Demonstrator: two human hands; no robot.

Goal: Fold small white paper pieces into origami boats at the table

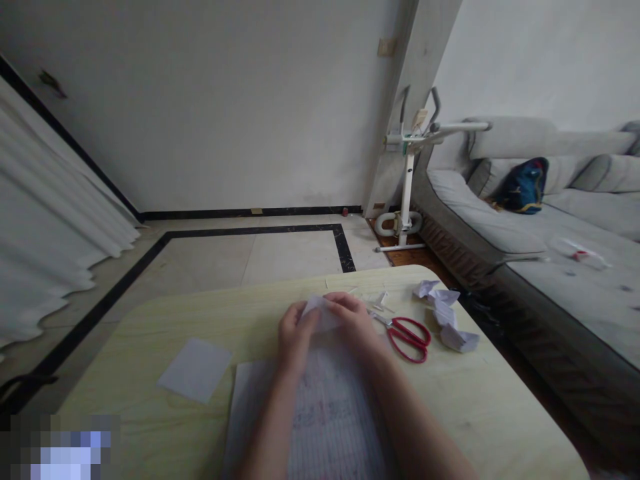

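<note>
A small piece of white paper (pixel 323 319) is held between my two hands near the far edge of the table. My left hand (pixel 296 331) closes on its left side, thumb on top. From the other side, my right hand (pixel 353 321) pinches the same paper; some fingers are hidden underneath. Below my wrists lies a lined sheet with handwriting (pixel 333 407). Just right of my right hand rest red-handled scissors (pixel 409 339), with thin white paper scraps (pixel 380 301) by their blades.
Several folded paper pieces (pixel 444 310) sit at the table's right side. A square white sheet (pixel 196 370) lies on the left of the pale wooden table (pixel 130 340). Beyond are a white exercise machine (pixel 407 180) and a grey sofa (pixel 565 233) holding a blue bag (pixel 524 187).
</note>
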